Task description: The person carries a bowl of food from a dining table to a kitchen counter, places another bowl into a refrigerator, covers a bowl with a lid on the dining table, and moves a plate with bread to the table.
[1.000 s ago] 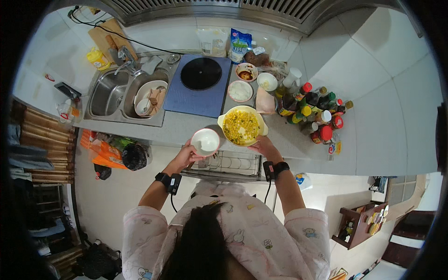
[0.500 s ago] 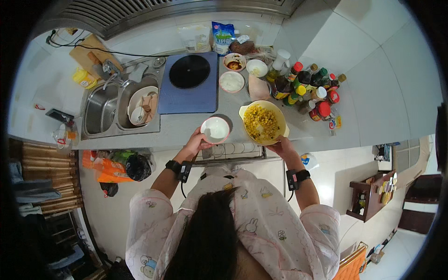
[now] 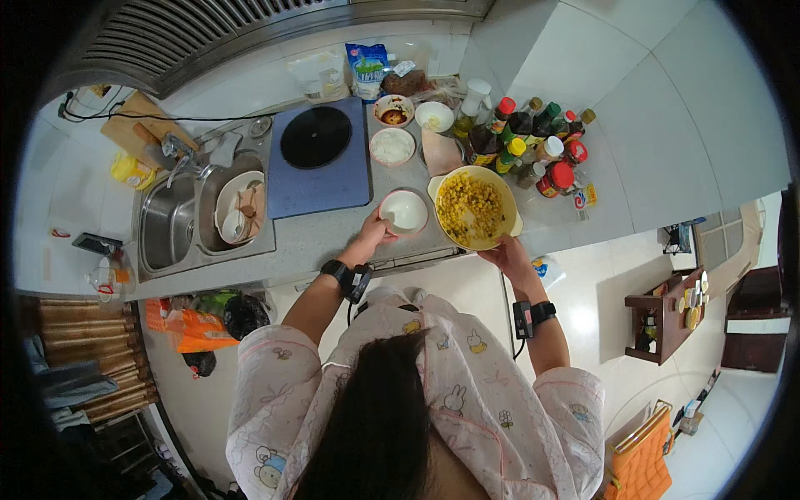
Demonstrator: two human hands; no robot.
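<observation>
My left hand (image 3: 372, 233) grips the near rim of a small white bowl (image 3: 404, 211), which sits upright close to the front edge of the counter (image 3: 317, 237), its mouth facing up and its inside pale. My right hand (image 3: 510, 254) holds the near rim of a big yellow bowl (image 3: 473, 208) full of corn kernels; it is round, mouth up, and part of it hangs out past the counter's front edge. The two bowls stand just beside each other, nearly touching. Behind the small bowl lies the blue cooktop (image 3: 319, 158) with its black ring, and to its right three little dishes (image 3: 393, 146) sit toward the back wall. A cluster of sauce bottles (image 3: 533, 142) with red, yellow and green caps crowds the back right corner, right behind the yellow bowl. At the left end the sink (image 3: 167, 221) holds a basin with dishes (image 3: 237, 212). A wooden board (image 3: 137, 125) leans at the back left corner.
</observation>
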